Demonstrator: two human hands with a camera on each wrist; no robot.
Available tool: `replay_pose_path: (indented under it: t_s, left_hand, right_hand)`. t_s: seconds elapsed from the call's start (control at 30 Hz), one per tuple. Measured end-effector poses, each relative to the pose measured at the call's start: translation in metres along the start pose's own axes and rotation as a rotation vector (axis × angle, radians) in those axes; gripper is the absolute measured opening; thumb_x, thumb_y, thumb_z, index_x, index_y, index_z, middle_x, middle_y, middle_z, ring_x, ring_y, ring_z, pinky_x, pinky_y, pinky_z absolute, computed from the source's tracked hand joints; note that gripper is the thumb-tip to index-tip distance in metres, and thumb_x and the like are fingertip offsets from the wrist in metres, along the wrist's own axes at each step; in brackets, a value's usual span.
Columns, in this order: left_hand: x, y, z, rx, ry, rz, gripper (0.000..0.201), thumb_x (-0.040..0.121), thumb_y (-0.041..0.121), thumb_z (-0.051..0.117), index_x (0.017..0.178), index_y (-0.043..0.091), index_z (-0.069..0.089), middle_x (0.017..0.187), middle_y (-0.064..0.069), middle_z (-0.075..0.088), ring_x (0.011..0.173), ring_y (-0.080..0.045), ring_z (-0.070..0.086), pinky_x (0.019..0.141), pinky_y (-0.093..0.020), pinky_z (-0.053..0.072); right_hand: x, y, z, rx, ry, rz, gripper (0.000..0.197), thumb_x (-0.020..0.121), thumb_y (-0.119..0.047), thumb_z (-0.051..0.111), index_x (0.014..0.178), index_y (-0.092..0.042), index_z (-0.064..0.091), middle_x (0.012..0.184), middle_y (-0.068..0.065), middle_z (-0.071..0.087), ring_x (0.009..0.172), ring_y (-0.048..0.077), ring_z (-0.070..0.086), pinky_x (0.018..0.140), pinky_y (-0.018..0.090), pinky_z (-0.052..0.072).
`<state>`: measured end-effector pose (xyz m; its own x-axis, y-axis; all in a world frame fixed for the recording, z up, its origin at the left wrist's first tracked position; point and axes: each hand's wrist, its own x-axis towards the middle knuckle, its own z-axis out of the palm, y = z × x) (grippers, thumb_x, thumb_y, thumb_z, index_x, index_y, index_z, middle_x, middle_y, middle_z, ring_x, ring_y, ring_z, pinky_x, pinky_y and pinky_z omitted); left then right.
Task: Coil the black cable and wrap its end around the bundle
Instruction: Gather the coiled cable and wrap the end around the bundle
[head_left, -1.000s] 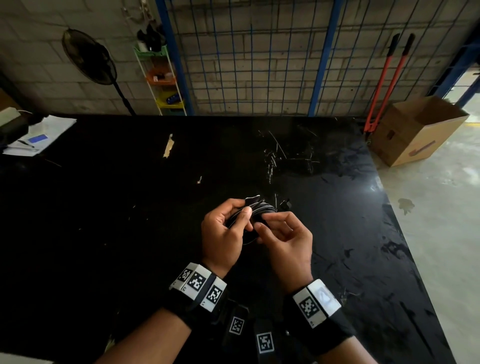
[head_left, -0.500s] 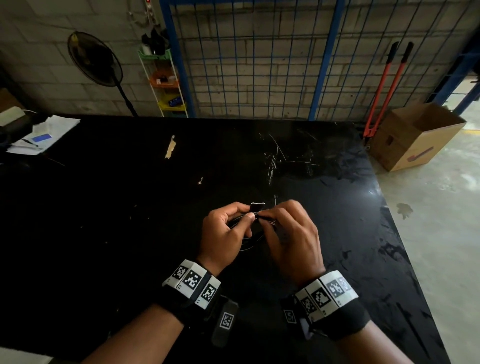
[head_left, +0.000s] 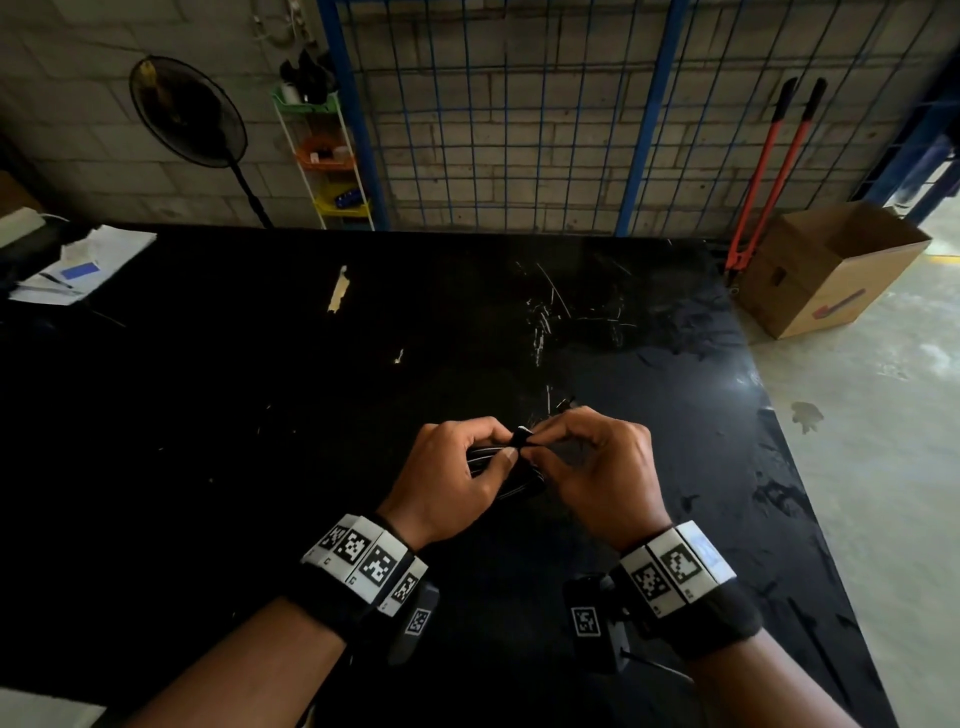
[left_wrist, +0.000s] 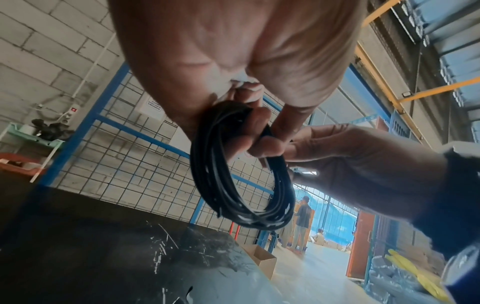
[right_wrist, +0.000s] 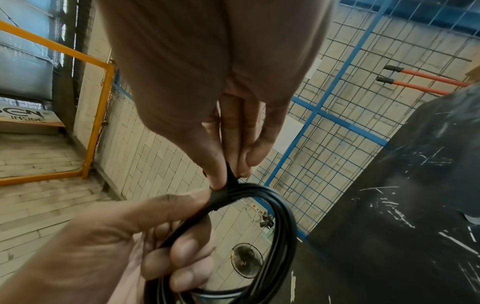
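Observation:
The black cable (left_wrist: 241, 205) is wound into a small round coil (right_wrist: 283, 216) of several loops, held above the black table (head_left: 208, 415). My left hand (head_left: 447, 483) grips the coil's top with fingers curled round the strands. My right hand (head_left: 597, 467) pinches a short black end or strap (right_wrist: 228, 174) that is wrapped round the bundle (head_left: 519, 441) beside my left thumb. In the head view most of the coil is hidden behind both hands.
Scratches (head_left: 550, 317) mark the tabletop, and its right edge drops to a concrete floor. A cardboard box (head_left: 826, 270) and red bolt cutters (head_left: 763, 171) stand at the far right. Papers (head_left: 78, 265) lie far left; a fan (head_left: 187, 114) and wire fence (head_left: 519, 114) stand behind.
My right hand has turned from palm-up to knuckles-up over the bundle, bringing the black end across the coil's top. My left hand keeps its grip.

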<state>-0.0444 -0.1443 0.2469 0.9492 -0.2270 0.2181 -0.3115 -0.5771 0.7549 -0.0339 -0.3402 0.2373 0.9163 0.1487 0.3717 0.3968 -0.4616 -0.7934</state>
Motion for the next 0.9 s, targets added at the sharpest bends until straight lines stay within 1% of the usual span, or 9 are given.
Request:
replay_pose_path:
  t_s: [0.17,0.3,0.37,0.47,0.57,0.63,0.7,0.8,0.9]
  left_hand:
    - [0.004,0.000,-0.002,-0.069,-0.061,-0.087,0.007,0.097,0.020,0.070,0.101,0.020,0.076,0.086,0.007,0.079,0.072,-0.004,0.075,0.069,-0.024,0.059]
    - [0.006,-0.003,-0.005,-0.210,-0.141,-0.102,0.017,0.091,0.034,0.076,0.103,0.022,0.078,0.097,0.006,0.080,0.094,-0.008,0.077,0.087,-0.037,0.062]
    - [0.007,-0.005,-0.005,-0.213,-0.133,-0.100,0.021,0.088,0.037,0.077,0.103,0.022,0.078,0.099,0.006,0.081,0.096,-0.009,0.077,0.089,-0.041,0.062]
    - [0.010,-0.005,-0.003,-0.337,-0.060,-0.124,0.010,0.092,0.019,0.078,0.102,0.015,0.078,0.094,0.004,0.080,0.090,-0.008,0.077,0.083,-0.034,0.061]
    - [0.013,0.000,-0.002,-0.596,0.107,-0.234,0.007,0.095,0.010,0.073,0.100,0.012,0.077,0.080,0.008,0.075,0.073,-0.002,0.068,0.069,-0.020,0.052]
    - [0.018,0.004,-0.002,-0.822,0.207,-0.348,0.008,0.097,0.012,0.069,0.093,0.015,0.075,0.070,0.010,0.066,0.063,-0.003,0.056,0.067,-0.021,0.046]
    - [0.023,0.007,-0.003,-1.061,0.290,-0.430,0.016,0.099,0.013,0.066,0.085,0.018,0.073,0.069,0.008,0.059,0.060,-0.003,0.051,0.071,-0.023,0.042]
    - [0.027,0.013,0.000,-1.214,0.372,-0.491,0.023,0.100,0.019,0.063,0.079,0.020,0.070,0.074,0.007,0.059,0.065,-0.002,0.053,0.072,-0.024,0.043]
    - [0.027,0.017,0.006,-1.223,0.389,-0.528,0.023,0.101,0.023,0.063,0.078,0.020,0.067,0.076,0.008,0.058,0.069,-0.003,0.053,0.074,-0.024,0.044]
  right_hand:
    - [0.006,-0.009,-0.007,0.080,-0.044,0.064,0.032,0.077,-0.004,0.087,0.096,-0.020,0.068,0.083,-0.007,0.076,0.081,0.007,0.074,0.075,0.021,0.061]
    - [0.016,-0.012,-0.013,0.094,-0.122,0.138,0.038,0.078,-0.007,0.086,0.100,-0.025,0.061,0.084,-0.003,0.076,0.078,0.012,0.074,0.075,0.034,0.063]
    - [0.020,-0.012,-0.014,0.115,-0.131,0.169,0.036,0.077,-0.008,0.087,0.098,-0.024,0.062,0.084,-0.002,0.076,0.077,0.013,0.074,0.075,0.037,0.064]
    - [0.021,-0.012,-0.010,0.289,-0.051,0.211,0.035,0.079,-0.010,0.088,0.104,-0.020,0.066,0.086,0.003,0.079,0.078,0.018,0.077,0.077,0.036,0.065]
    - [0.016,-0.008,-0.001,0.561,0.049,0.293,0.042,0.085,-0.013,0.083,0.123,-0.014,0.064,0.105,0.009,0.079,0.096,0.022,0.078,0.086,0.032,0.063]
    - [0.010,-0.001,0.008,0.675,0.057,0.388,0.050,0.086,-0.024,0.081,0.131,-0.014,0.061,0.117,0.010,0.076,0.105,0.023,0.076,0.089,0.033,0.061]
    - [0.001,0.007,0.019,0.733,-0.030,0.499,0.062,0.079,-0.038,0.080,0.134,-0.017,0.061,0.122,0.010,0.075,0.105,0.021,0.076,0.085,0.034,0.059]
    - [-0.012,0.008,0.037,0.789,-0.190,0.601,0.071,0.068,-0.048,0.084,0.129,-0.017,0.064,0.119,0.008,0.076,0.102,0.020,0.076,0.081,0.031,0.058]
    - [-0.015,0.004,0.046,0.848,-0.178,0.541,0.040,0.082,-0.036,0.085,0.110,-0.013,0.071,0.109,0.014,0.077,0.100,0.021,0.075,0.083,0.033,0.059]
